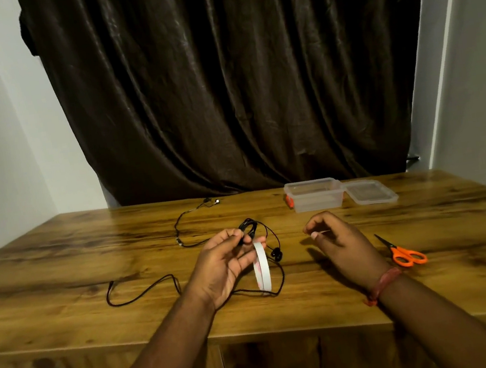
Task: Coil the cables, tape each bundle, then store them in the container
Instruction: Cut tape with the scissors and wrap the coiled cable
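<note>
Gripping coiled earphones (249,229) and tape roll (262,266): left hand (224,263), mid-table (61,269).

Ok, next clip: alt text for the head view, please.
Over a wooden table, the left hand holds a coiled black cable and a white tape roll; the right hand pinches something small and pale, perhaps tape. Orange scissors, an open clear container and loose cables lie around.

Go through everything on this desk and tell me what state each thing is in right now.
Container: open, looks empty.
Lid: off, lying against the container's right side.
Coiled black cable: bundled, held in the left hand.
Tape roll: upright, at the left hand's fingers.
Right hand: pinching a small pale piece.
Scissors: closed, flat.
Far cable: uncoiled.
Near cable: uncoiled.
</note>
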Tool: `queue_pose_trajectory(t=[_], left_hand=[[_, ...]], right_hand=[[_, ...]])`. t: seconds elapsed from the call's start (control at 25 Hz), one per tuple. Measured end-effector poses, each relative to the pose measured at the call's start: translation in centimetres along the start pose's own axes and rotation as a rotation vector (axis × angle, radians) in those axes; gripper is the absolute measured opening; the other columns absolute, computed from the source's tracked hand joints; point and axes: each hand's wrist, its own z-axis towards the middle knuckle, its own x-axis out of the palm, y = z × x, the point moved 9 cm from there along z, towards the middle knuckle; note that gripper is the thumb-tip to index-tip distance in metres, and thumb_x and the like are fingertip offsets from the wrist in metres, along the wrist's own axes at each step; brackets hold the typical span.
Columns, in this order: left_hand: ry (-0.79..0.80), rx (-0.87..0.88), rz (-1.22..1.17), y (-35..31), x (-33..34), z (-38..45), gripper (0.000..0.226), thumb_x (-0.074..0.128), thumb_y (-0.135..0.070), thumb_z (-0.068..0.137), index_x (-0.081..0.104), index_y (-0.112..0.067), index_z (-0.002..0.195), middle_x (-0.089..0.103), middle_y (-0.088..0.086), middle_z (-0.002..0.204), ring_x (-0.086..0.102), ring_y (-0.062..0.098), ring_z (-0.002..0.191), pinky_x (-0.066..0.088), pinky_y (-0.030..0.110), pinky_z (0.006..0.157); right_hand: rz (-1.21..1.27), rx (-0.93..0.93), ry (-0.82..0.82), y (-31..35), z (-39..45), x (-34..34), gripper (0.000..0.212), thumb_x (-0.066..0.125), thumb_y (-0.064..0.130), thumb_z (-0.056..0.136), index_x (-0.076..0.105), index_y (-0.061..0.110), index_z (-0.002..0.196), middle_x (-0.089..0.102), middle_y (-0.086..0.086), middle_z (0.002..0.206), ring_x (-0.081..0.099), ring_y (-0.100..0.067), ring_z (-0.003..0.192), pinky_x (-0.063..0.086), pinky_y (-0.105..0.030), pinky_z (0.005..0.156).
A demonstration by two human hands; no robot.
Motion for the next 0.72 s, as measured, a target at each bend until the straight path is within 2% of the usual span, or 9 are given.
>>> queue_pose_trajectory(t=[0.08, 0.2, 0.28, 0.4, 0.52, 0.64, 0.72], left_hand=[[-0.008, -0.001, 0.013, 0.0, -0.1, 0.0, 0.016, 0.045, -0.004, 0.098, 0.058, 0.001, 0.091, 0.061, 0.02, 0.091, 0.068, 0.04, 0.104, 0.06, 0.043, 0.083], [-0.02, -0.002, 0.006, 0.0, -0.2, -0.1, 0.015, 0.044, -0.002, 0.098, 0.057, 0.0, 0.091, 0.061, 0.018, 0.087, 0.068, 0.04, 0.104, 0.058, 0.044, 0.086], [-0.034, 0.004, 0.019, -0.1, -0.3, -0.1, 0.016, 0.044, -0.002, 0.098, 0.057, 0.0, 0.09, 0.062, 0.016, 0.085, 0.069, 0.039, 0.102, 0.058, 0.044, 0.087], [-0.035, 0.014, 0.03, -0.2, -0.3, -0.1, 0.016, 0.044, -0.003, 0.099, 0.058, 0.0, 0.091, 0.063, 0.016, 0.086, 0.069, 0.038, 0.103, 0.058, 0.043, 0.087], [-0.044, 0.015, 0.051, -0.1, -0.5, 0.0, 0.017, 0.044, -0.005, 0.1, 0.058, -0.001, 0.091, 0.064, 0.015, 0.086, 0.068, 0.038, 0.105, 0.056, 0.045, 0.091], [-0.05, 0.022, 0.06, -0.2, -0.6, 0.0, 0.017, 0.045, -0.006, 0.099, 0.059, -0.001, 0.09, 0.066, 0.014, 0.086, 0.068, 0.039, 0.107, 0.052, 0.048, 0.097], [-0.055, 0.026, 0.062, -0.2, -0.6, -0.1, 0.017, 0.045, -0.005, 0.099, 0.058, -0.001, 0.091, 0.065, 0.015, 0.088, 0.068, 0.038, 0.106, 0.053, 0.047, 0.096]], right_hand=[[-0.131, -0.021, -0.071, 0.0, -0.2, -1.3, 0.015, 0.055, 0.013, 0.096, 0.059, 0.027, 0.1, 0.062, 0.012, 0.104, 0.057, -0.006, 0.099, 0.049, -0.03, 0.084], [-0.558, -0.037, -0.15, -0.2, -1.1, -3.9, 0.009, 0.056, 0.02, 0.093, 0.056, 0.024, 0.101, 0.06, 0.006, 0.099, 0.054, -0.017, 0.096, 0.048, -0.038, 0.082], [-0.801, 0.023, -0.143, -1.3, -2.4, -6.1, 0.006, 0.054, 0.032, 0.093, 0.053, 0.028, 0.097, 0.058, 0.006, 0.098, 0.051, -0.016, 0.091, 0.048, -0.038, 0.08], [-0.994, 0.169, -0.127, -3.7, -4.4, -9.3, 0.017, 0.049, 0.045, 0.093, 0.053, 0.029, 0.098, 0.059, 0.004, 0.102, 0.052, -0.017, 0.092, 0.049, -0.035, 0.078], [-1.051, 0.257, -0.08, -5.1, -5.2, -10.1, 0.03, 0.046, 0.05, 0.094, 0.056, 0.024, 0.104, 0.061, 0.001, 0.104, 0.056, -0.019, 0.094, 0.052, -0.035, 0.078], [-0.957, 0.265, -0.07, -5.1, -5.2, -9.7, 0.028, 0.052, 0.046, 0.094, 0.058, 0.02, 0.103, 0.059, 0.0, 0.098, 0.056, -0.017, 0.088, 0.053, -0.033, 0.077], [-0.927, 0.267, -0.059, -4.8, -4.9, -9.4, 0.025, 0.058, 0.043, 0.093, 0.06, 0.019, 0.098, 0.057, 0.001, 0.093, 0.053, -0.015, 0.082, 0.047, -0.028, 0.07]])
